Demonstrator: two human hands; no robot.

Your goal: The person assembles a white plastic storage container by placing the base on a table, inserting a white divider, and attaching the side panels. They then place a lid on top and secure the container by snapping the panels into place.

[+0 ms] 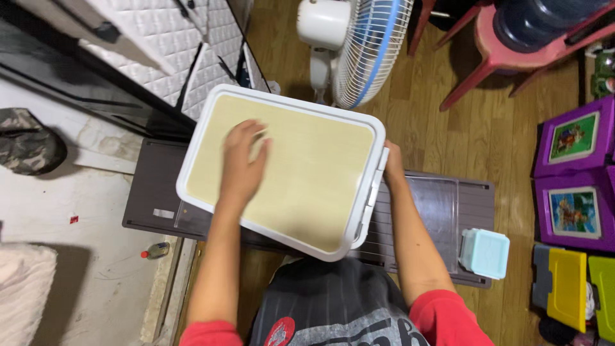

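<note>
- Tray (307,166), white rim with a pale wood-look top, is sitting tilted on the dark brown bench (442,205).
- Left hand (243,160) is lying flat and open on the tray top, blurred, seemingly wiping; a pale bit is showing under the fingers, can't tell what it is.
- Right hand (392,163) is gripping the tray's right edge, steadying it.
- Surface is looking clean; progress is hard to judge.
- Light blue box (485,253) is sitting at the bench's right end, fan (359,45) standing just behind.

Place: a home, a lived-in room.
Floor: wood-look planks (461,147).
Furnishings: standing fan (359,45), quilted white mattress (173,45), pink plastic chair (512,57).
Clutter: purple picture boxes (573,173).
</note>
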